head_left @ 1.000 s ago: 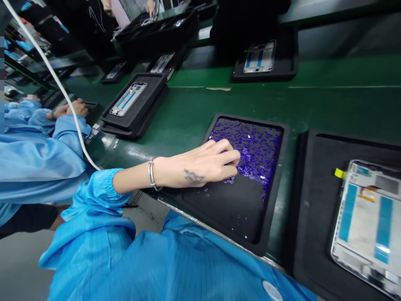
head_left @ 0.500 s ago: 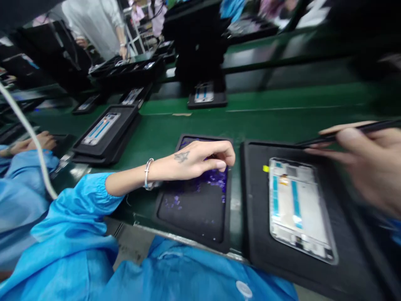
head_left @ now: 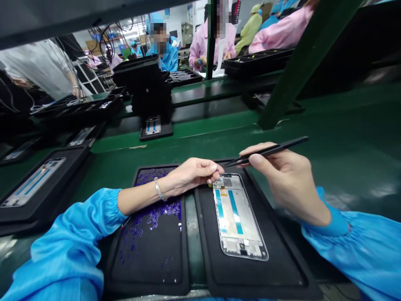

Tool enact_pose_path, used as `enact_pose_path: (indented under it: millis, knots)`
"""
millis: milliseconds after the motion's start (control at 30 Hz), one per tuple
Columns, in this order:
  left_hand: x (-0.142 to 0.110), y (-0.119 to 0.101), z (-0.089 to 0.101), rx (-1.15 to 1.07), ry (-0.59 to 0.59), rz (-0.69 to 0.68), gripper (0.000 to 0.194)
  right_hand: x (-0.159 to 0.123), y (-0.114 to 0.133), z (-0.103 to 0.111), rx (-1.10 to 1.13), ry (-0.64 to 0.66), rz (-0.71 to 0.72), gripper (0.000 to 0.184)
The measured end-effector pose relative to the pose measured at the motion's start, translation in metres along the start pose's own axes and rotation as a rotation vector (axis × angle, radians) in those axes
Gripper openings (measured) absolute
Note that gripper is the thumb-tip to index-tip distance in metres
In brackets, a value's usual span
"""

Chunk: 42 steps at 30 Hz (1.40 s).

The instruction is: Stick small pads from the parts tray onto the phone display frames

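My right hand (head_left: pixel 278 175) grips black tweezers (head_left: pixel 269 151), whose tips point left to my left hand's fingertips. My left hand (head_left: pixel 197 173) is closed in a pinch over the top end of a phone frame, with a tiny purple piece (head_left: pixel 217 170) showing at the fingertips. The silver phone frame (head_left: pixel 250 217), with blue strips, lies on a black tray (head_left: pixel 282 259). Under my left forearm is another black tray (head_left: pixel 147 267), scattered with small purple pieces (head_left: pixel 153 217). A bit of yellow (head_left: pixel 210 185) shows at the frame's upper left edge.
Another phone frame (head_left: pixel 34 184) lies on stacked black trays (head_left: pixel 53 209) at the left. A smaller tray (head_left: pixel 156 134) with a frame stands further back. A green post (head_left: pixel 300 79) rises behind my right hand. Co-workers (head_left: pixel 213 42) are across the green bench (head_left: pixel 344 138).
My view has shifted right. My left hand has moved from above the purple pieces to the phone frame's top end. The tweezers have come in close to its fingertips.
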<state>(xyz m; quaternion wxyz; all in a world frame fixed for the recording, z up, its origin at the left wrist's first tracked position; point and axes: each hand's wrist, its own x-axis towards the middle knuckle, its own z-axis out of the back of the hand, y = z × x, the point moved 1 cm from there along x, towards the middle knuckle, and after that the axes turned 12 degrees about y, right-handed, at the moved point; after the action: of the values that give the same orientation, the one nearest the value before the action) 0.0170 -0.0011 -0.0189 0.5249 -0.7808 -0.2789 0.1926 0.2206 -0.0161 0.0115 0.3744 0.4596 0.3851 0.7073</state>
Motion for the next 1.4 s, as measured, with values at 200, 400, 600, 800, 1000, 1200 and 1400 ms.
enact_pose_path:
  millis: [200, 400, 600, 800, 1000, 1200, 1400]
  knots:
    - [-0.001, 0.005, -0.001, -0.100, -0.057, -0.011, 0.030, 0.002, 0.003, -0.009, 0.021, 0.034, -0.111, 0.027]
    - [-0.003, 0.006, -0.003, -0.159, -0.068, -0.018, 0.029, 0.005, -0.006, -0.008, 0.099, 0.061, -0.155, 0.031]
    - [-0.003, 0.009, -0.002, -0.187, -0.049, -0.013, 0.026, 0.007, -0.012, -0.006, 0.165, 0.105, -0.204, 0.032]
    - [-0.002, 0.008, -0.003, -0.200, -0.055, -0.003, 0.027, 0.009, -0.011, -0.006, 0.159, 0.130, -0.217, 0.034]
    - [-0.002, 0.009, -0.003, -0.200, -0.058, 0.014, 0.030, 0.011, -0.009, -0.009, 0.209, 0.124, -0.220, 0.034]
    - [-0.002, 0.009, -0.004, -0.193, -0.049, 0.014, 0.029, 0.011, -0.010, -0.009, 0.226, 0.147, -0.227, 0.032]
    - [-0.001, 0.009, -0.002, -0.187, -0.042, 0.016, 0.030, 0.013, -0.011, -0.009, 0.291, 0.161, -0.261, 0.035]
